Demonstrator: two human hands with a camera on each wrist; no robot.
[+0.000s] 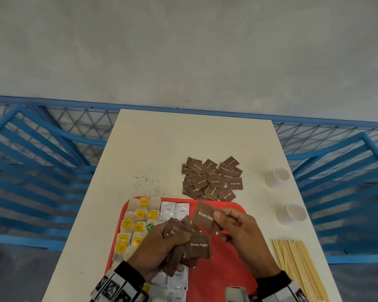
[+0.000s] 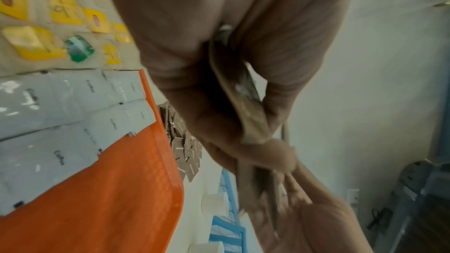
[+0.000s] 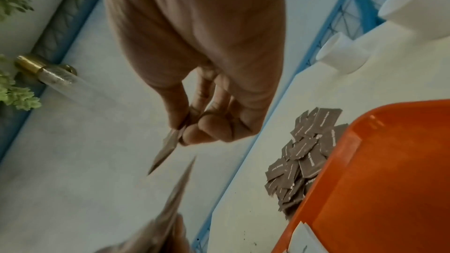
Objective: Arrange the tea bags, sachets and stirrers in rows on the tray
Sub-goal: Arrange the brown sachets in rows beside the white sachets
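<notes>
Both hands hide the middle of the red tray [image 1: 234,256]; the coffee sachets [image 1: 174,211] beneath them are partly covered, and the wooden stirrers [image 1: 297,269] are cut off at the frame's bottom. The left hand [image 1: 162,247] clutches a fan of "Brown Sugar" sachets [image 1: 198,246]. The right hand [image 1: 238,232] pinches a single brown sugar sachet [image 1: 205,216] above the tray's bare right half. Yellow-tagged tea bags [image 1: 135,225] fill its left edge; a loose brown sugar pile [image 1: 212,178] lies just beyond.

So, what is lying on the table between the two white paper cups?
Nothing: in the head view the stretch of table between the far cup and the near cup is bare.
</notes>
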